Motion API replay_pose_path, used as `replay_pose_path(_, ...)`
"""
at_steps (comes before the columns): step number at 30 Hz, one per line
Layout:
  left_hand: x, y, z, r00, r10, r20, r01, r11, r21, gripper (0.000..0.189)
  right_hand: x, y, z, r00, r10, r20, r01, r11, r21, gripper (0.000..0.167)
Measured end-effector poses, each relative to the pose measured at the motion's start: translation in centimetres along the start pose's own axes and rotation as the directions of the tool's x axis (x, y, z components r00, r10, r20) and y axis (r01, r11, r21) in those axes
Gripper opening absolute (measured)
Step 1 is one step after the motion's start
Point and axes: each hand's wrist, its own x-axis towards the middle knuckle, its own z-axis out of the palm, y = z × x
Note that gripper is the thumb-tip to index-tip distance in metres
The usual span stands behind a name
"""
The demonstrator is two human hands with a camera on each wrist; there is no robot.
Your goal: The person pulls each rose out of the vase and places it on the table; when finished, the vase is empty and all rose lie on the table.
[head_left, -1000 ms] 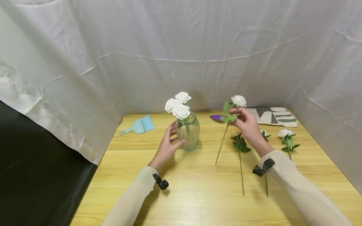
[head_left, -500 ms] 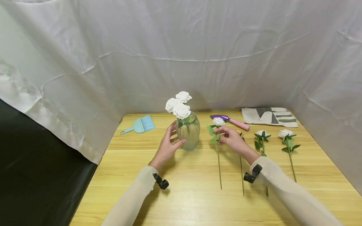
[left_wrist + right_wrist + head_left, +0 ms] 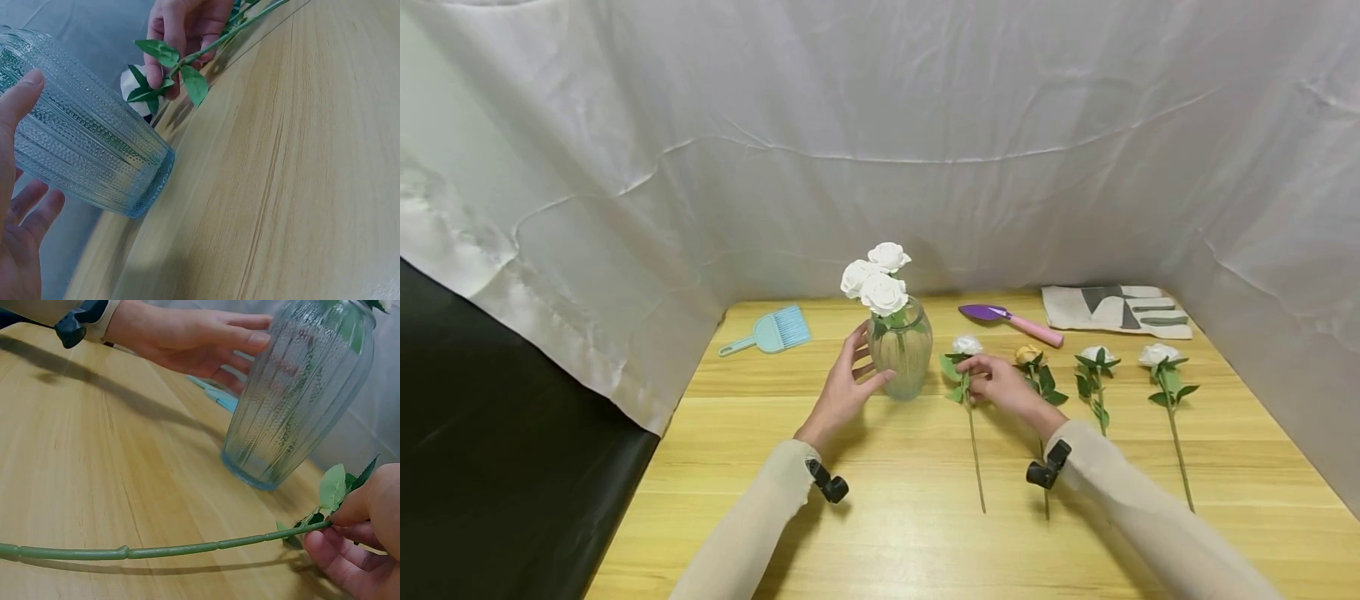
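Note:
A ribbed clear glass vase [image 3: 904, 358] stands upright on the table with several white roses [image 3: 883, 293] in its mouth. My left hand [image 3: 844, 385] cups its left side, thumb in front and fingers behind. To the vase's right, my right hand [image 3: 1006, 388] pinches a white rose [image 3: 967, 345] by its stem near the leaves. In the right wrist view the rose's green stem [image 3: 175, 551] stretches leftward low over the wood, casting a shadow close below. Whether all of the stem touches the table I cannot tell.
Right of my right hand lie a yellow rose [image 3: 1028, 356] and two white roses [image 3: 1161, 355]. Behind them are a purple trowel with pink handle [image 3: 1033, 329] and a patterned glove [image 3: 1112, 310]. A light-blue dustpan with brush [image 3: 771, 332] lies left. Grey curtain [image 3: 925, 150] backs the table.
My right hand has brought the white rose leftward and down from above the trowel to just over the table, uncovering the trowel and yellow rose. The left hand stays at the vase.

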Motion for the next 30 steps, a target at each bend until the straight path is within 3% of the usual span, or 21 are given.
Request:
replay_pose_path(12, 0.0, 0.1, 0.1, 1.0, -0.004, 0.003, 0.004, 1.0, -0.006, 0.095, 0.1, 0.6, 1.2, 0.998, 0.06, -0.034, -0.061, 0.997, -0.048, 0.029)
replay_pose_path(19, -0.1, 0.1, 0.0, 1.0, -0.005, -0.003, 0.005, 1.0, 0.006, 0.094, 0.0, 0.5, 0.9, 0.997, 0.063, -0.051, -0.063, 0.998, 0.004, 0.027)
replay_pose_path(25, -0.1, 0.1, 0.0, 1.0, -0.001, -0.003, 0.001, 1.0, -0.011, 0.095, -0.1, -0.9, -0.2, 0.985, -0.025, -0.169, 0.006, 0.994, -0.11, 0.028)
replay_pose_path(30, -0.1, 0.1, 0.0, 1.0, 0.0, -0.002, 0.0, 1.0, -0.009, 0.095, -0.1, -3.0, -0.9, 0.977, -0.147, -0.154, 0.13, 0.985, -0.116, 0.041)
